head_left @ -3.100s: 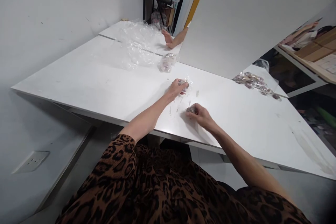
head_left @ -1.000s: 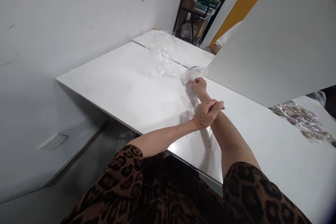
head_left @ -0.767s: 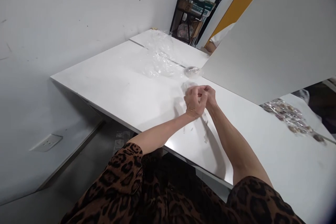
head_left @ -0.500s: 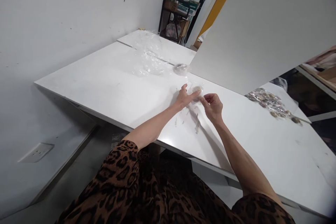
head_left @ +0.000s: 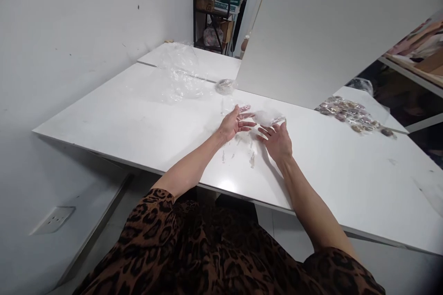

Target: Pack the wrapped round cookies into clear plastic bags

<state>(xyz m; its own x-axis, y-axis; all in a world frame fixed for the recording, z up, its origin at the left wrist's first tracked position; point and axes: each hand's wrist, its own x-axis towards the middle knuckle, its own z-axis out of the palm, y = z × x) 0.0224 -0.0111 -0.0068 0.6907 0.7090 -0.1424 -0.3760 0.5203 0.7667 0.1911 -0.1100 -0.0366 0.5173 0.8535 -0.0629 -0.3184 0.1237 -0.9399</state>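
A clear plastic bag (head_left: pixel 268 117), whitish and crinkled, is held up between my hands above the white table. My left hand (head_left: pixel 232 124) is at its left end, thumb upward and fingers stretched toward the right, with shiny film across the upper fingers. At the right end, my right hand (head_left: pixel 278 143) pinches the edge of the film near the thumb, its other fingers spread below. What the bag contains is not clear. Behind my left hand lies a small plastic-wrapped bundle (head_left: pixel 225 85).
Crumpled clear plastic (head_left: pixel 183 80) lies on the white table (head_left: pixel 114 110) to the left. Several wrapped round items (head_left: pixel 349 113) rest at the right. A large pale panel (head_left: pixel 304 27) rises along the far edge. A black shelf rack (head_left: pixel 212 18) stands beyond.
Both hands have opened from the close grip over the round wrapped item, and the film is now lifted and spread between them. The camera view has turned slightly right.
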